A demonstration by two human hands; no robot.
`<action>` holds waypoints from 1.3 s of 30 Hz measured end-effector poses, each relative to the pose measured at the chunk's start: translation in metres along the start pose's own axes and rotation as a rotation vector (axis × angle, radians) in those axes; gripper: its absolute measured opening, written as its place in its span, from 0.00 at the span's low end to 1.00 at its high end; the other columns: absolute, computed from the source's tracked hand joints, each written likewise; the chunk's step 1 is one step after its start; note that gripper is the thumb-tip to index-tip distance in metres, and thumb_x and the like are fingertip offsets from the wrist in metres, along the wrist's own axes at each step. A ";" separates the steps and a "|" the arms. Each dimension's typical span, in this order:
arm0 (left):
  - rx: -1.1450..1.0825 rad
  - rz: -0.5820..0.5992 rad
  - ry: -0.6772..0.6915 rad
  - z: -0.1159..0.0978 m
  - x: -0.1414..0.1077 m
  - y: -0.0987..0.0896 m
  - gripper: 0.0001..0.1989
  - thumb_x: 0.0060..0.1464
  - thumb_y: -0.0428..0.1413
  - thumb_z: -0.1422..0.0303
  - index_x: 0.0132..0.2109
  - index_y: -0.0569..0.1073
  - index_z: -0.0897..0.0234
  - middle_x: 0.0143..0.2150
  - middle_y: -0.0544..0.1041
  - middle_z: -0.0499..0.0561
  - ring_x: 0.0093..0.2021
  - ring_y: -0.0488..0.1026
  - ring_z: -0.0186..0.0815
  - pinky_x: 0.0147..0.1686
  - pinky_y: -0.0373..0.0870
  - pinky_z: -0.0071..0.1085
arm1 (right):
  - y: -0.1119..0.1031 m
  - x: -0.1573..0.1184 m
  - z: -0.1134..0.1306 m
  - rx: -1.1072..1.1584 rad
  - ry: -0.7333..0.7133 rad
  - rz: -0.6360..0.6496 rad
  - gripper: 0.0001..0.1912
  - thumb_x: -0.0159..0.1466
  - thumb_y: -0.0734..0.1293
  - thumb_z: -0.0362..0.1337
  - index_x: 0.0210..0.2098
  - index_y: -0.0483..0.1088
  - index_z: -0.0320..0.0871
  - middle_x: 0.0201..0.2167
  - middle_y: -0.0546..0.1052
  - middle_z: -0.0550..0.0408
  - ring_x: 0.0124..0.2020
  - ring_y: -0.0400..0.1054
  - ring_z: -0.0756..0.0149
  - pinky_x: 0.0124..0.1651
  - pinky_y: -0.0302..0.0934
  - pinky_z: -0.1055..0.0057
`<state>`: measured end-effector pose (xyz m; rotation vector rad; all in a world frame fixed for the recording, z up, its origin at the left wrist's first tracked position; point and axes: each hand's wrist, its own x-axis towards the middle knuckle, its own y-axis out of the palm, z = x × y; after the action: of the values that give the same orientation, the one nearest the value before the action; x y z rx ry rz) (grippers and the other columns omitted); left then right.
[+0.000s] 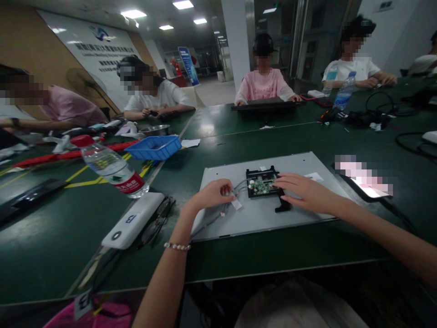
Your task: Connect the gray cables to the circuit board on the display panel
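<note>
A flat grey metal panel (218,230) lies on the table in front of me. On it sits a black plastic bracket (285,203) around a green circuit board (261,186). Thin grey cables (241,183) run from the board's left side toward my left hand (215,193), whose curled fingers and thumb pinch them. A whitish tag (236,203) hangs beside the thumb. My right hand (302,191) reaches over the board's right edge with fingers stretched out, resting on or just over the bracket; the exact contact is hidden.
Left of the panel are a white power bank (133,221), glasses (159,221), a water bottle (114,168) and a blue tray (155,148). A lit phone (365,177) lies to the right. Several people sit around the table, one behind a dark flat panel (268,106).
</note>
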<state>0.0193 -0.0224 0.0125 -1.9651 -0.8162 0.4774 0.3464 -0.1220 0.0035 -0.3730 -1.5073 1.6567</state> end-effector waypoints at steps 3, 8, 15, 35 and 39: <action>0.008 0.005 -0.006 0.001 0.000 0.000 0.13 0.47 0.58 0.59 0.35 0.70 0.63 0.30 0.69 0.46 0.30 0.66 0.32 0.30 0.62 0.27 | 0.004 -0.008 -0.020 0.006 0.099 -0.064 0.22 0.67 0.57 0.44 0.57 0.63 0.44 0.56 0.69 0.48 0.59 0.59 0.57 0.61 0.55 0.53; 0.015 0.009 -0.015 -0.001 0.001 -0.001 0.12 0.47 0.58 0.59 0.35 0.70 0.63 0.31 0.70 0.47 0.30 0.66 0.33 0.31 0.62 0.28 | 0.016 -0.019 -0.030 0.095 0.239 -0.099 0.21 0.65 0.58 0.41 0.57 0.64 0.47 0.54 0.70 0.49 0.56 0.62 0.56 0.58 0.57 0.51; 0.003 -0.001 -0.018 -0.002 0.002 0.000 0.13 0.47 0.58 0.58 0.34 0.70 0.63 0.29 0.68 0.46 0.30 0.66 0.33 0.30 0.61 0.28 | 0.015 -0.017 -0.028 0.213 0.310 -0.145 0.15 0.64 0.60 0.37 0.49 0.69 0.47 0.48 0.73 0.51 0.51 0.66 0.57 0.54 0.61 0.52; -0.273 -0.034 -0.073 0.016 0.002 -0.002 0.16 0.53 0.54 0.56 0.42 0.70 0.64 0.30 0.69 0.47 0.31 0.66 0.32 0.32 0.64 0.27 | 0.027 -0.020 -0.047 0.280 0.378 -0.184 0.17 0.66 0.56 0.34 0.51 0.68 0.46 0.52 0.69 0.51 0.54 0.62 0.60 0.58 0.56 0.54; -0.371 0.039 -0.070 0.016 0.000 -0.004 0.15 0.53 0.54 0.57 0.39 0.71 0.66 0.32 0.71 0.48 0.31 0.67 0.32 0.34 0.65 0.29 | 0.031 -0.021 -0.049 0.280 0.368 -0.166 0.17 0.65 0.57 0.34 0.51 0.68 0.48 0.53 0.69 0.52 0.55 0.62 0.60 0.57 0.57 0.54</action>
<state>0.0083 -0.0112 0.0083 -2.3184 -0.9663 0.4434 0.3820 -0.1021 -0.0434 -0.3653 -0.9939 1.5413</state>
